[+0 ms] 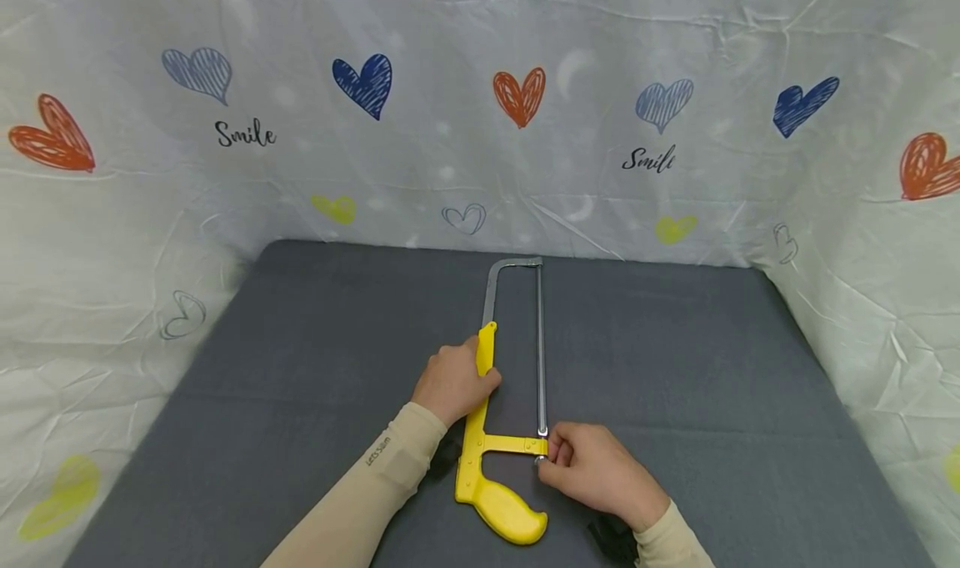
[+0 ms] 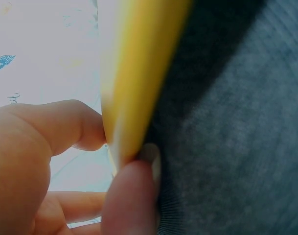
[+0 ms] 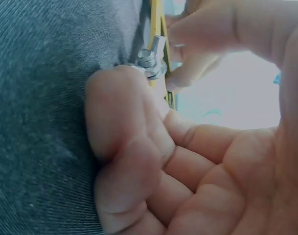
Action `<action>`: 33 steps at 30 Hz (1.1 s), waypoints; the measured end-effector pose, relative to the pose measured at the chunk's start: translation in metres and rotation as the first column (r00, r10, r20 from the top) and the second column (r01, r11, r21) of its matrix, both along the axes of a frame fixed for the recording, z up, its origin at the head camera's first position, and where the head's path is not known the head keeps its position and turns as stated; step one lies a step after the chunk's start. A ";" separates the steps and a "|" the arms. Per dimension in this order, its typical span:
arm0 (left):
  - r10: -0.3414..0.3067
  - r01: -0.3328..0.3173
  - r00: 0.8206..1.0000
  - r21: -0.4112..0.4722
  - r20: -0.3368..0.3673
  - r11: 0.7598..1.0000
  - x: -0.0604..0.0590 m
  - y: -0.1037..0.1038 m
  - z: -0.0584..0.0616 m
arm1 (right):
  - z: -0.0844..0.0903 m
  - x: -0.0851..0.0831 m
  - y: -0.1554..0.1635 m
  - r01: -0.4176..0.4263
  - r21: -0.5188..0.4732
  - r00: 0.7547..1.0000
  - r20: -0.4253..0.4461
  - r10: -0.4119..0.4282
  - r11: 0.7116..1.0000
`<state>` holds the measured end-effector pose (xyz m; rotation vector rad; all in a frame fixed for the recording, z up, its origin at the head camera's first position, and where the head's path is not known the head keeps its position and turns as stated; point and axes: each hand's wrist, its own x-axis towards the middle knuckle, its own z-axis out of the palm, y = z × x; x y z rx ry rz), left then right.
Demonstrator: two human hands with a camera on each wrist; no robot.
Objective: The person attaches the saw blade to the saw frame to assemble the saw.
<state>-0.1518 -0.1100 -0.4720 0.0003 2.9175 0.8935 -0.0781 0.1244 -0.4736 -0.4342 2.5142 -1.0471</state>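
A hacksaw (image 1: 508, 445) with a yellow frame and handle is held over the grey table, its handle toward me. Its grey metal bow curves at the far end, and the narrow blade (image 1: 541, 351) runs along the right side. My left hand (image 1: 452, 382) grips the yellow frame, thumb on one side and fingers on the other; the left wrist view shows this pinch close up. At the near end of the blade, my right hand (image 1: 600, 470) has curled fingers and thumb at a metal wing nut (image 3: 151, 58), which shows between them in the right wrist view.
The grey cloth-covered table (image 1: 675, 351) spreads out on both sides of the saw. A white curtain (image 1: 450, 168) printed with hearts and the word Smile hangs behind and beside it. Dark straps show under both wrists.
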 end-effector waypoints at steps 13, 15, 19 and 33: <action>-0.002 0.002 1.000 -0.008 0.003 1.000 0.000 0.000 0.000 | -0.006 0.001 -0.005 0.050 0.046 0.997 -0.061 -0.048 0.998; -0.002 0.002 1.000 -0.011 0.004 1.000 0.000 0.000 -0.001 | -0.007 0.000 -0.005 0.043 0.048 0.997 -0.067 -0.040 0.998; -0.007 0.007 1.000 -0.008 -0.001 1.000 -0.001 0.000 -0.001 | -0.007 0.000 -0.006 0.040 0.057 0.997 -0.071 -0.036 0.998; -0.018 0.018 1.000 0.010 -0.011 1.000 -0.003 0.001 -0.004 | -0.007 -0.002 -0.002 0.032 0.030 0.995 -0.094 -0.029 0.999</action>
